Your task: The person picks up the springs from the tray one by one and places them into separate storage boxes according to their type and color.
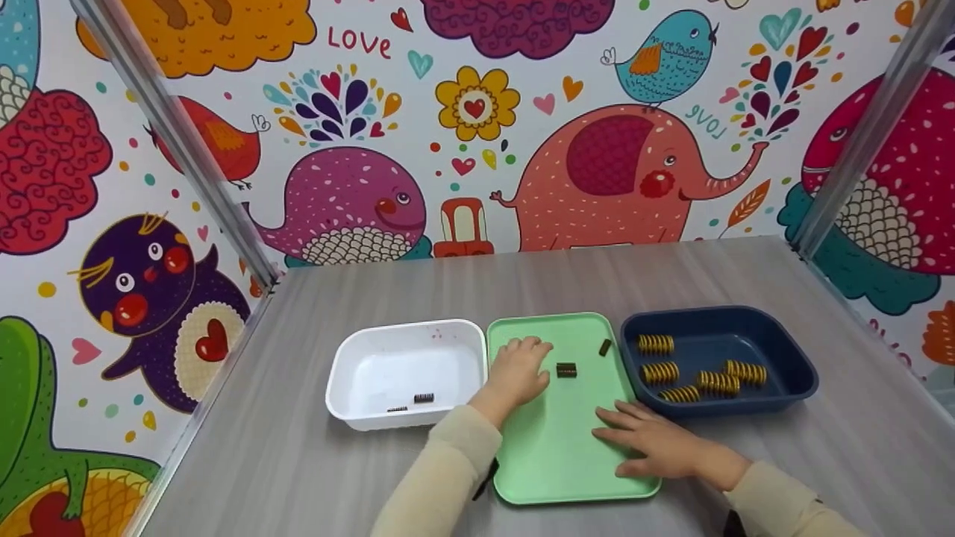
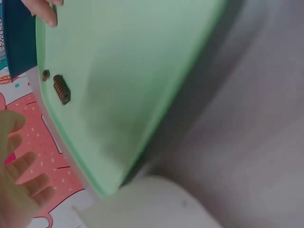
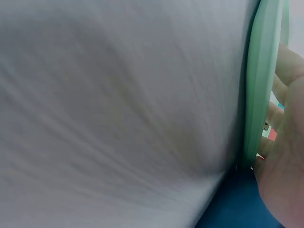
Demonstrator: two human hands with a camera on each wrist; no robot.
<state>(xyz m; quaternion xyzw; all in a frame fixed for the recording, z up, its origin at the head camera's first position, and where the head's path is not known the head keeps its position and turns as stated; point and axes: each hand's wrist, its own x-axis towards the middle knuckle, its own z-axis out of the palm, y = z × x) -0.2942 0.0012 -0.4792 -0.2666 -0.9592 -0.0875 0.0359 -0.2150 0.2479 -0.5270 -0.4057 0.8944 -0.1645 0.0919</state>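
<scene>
**Left grip (image 1: 515, 374) and right grip (image 1: 660, 444) apart over a green tray (image 1: 563, 466)**

Each grip is loose, fingers spread with gaps between them. The left is above the tray's left side, near its far half; the right lies across the right edge, fingers pointing inward over the surface. Whether either touches the tray, I cannot tell.

Largest is the wall (image 1: 470, 153), smooth and white, printed with flat, rounded animals, hearts and petals. Straight metal posts (image 1: 183, 142) with a dull shine stand at its two corners. Below spreads the worktop (image 1: 462, 287), grey with streaky, wood-like grain.

The tray is a long rectangle, matt pale green, with rounded corners and a low raised rim. Cream sleeves (image 1: 440, 473) of soft-looking cloth cover both forearms. A navy bin (image 1: 720, 344), deep-walled and round-cornered, is just beside the tray on the right; a glossy white bin (image 1: 392, 369) of similar shape is just beside it on the left.

Five yellow coils (image 1: 718, 383), ribbed cylinders banded with dark lines, lie on their sides in the navy bin.

Smallest are the dark pieces. A brown coil (image 1: 566, 370), short and ridged, lies on the tray right of the left grip; a slimmer brown piece (image 1: 604, 347) rests near the far right corner. Two dark ribbed bits (image 1: 424, 398) lie in the white bin, towards its near side.
</scene>
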